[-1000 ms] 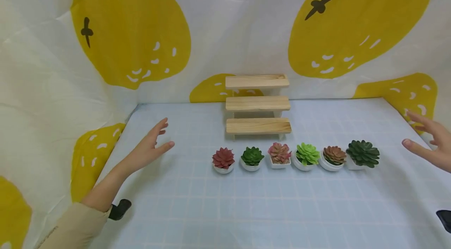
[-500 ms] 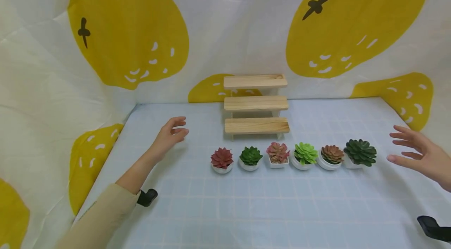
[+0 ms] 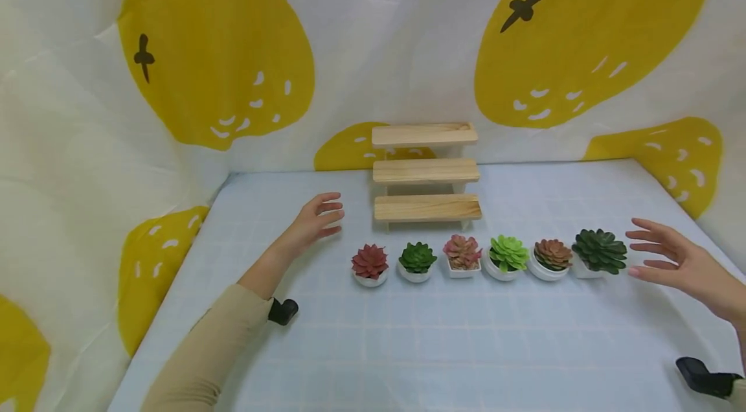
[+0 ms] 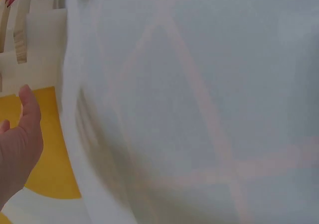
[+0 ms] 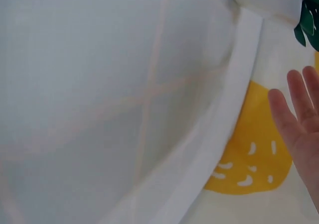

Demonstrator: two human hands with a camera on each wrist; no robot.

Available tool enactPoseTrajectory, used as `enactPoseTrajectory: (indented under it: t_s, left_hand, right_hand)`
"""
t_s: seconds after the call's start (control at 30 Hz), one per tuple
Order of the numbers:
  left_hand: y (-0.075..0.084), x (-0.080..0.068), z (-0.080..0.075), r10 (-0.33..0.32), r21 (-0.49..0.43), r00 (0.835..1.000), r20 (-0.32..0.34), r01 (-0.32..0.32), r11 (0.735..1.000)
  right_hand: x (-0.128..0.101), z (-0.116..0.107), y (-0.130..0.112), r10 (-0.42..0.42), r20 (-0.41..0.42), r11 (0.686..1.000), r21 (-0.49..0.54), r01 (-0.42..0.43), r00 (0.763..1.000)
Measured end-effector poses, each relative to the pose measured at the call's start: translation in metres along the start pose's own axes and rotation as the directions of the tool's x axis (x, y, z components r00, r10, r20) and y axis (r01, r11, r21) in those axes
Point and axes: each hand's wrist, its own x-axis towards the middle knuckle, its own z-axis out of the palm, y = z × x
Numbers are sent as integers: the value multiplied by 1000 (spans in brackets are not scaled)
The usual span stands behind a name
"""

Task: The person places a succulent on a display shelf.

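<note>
Nothing moved yet: 6 potted succulents, from the red succulent (image 3: 370, 263) to the dark green succulent (image 3: 599, 252), sit in a row at frame centre, below the bare 3-tier wooden shelf (image 3: 426, 172). Left hand (image 3: 311, 224) and right hand (image 3: 676, 262) hover with loosely spread fingers, holding nothing.

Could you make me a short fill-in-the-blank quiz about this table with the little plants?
1. The row of small potted succulents on the pale blue checked cloth holds ___ plants.
2. The light wooden stepped shelf behind the row has ___ tiers.
3. The open right hand is nearest the ___ green succulent at the row's end.
4. The open left hand hovers near the dark ___ succulent.

Missing words: six; three; dark; red
</note>
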Motion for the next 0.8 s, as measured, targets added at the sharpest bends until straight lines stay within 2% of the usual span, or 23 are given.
enactPoseTrajectory:
  t_s: [0.13,0.37,0.63,0.8]
  left_hand:
    - [-2,6,7,-24,-28,999,24,25,999]
    - [-5,16,19,-50,-78,998,42,53,996]
    - [-5,22,30,-79,-85,994,81,85,993]
    - [-6,24,34,-84,-87,992,99,93,992]
  right_hand:
    - [3,5,2,-3,30,1000,0,3,1000]
    - [4,9,4,43,93,999,8,-44,995]
    - [8,13,4,40,179,997,59,-52,983]
    - [11,15,4,73,210,994,66,-88,975]
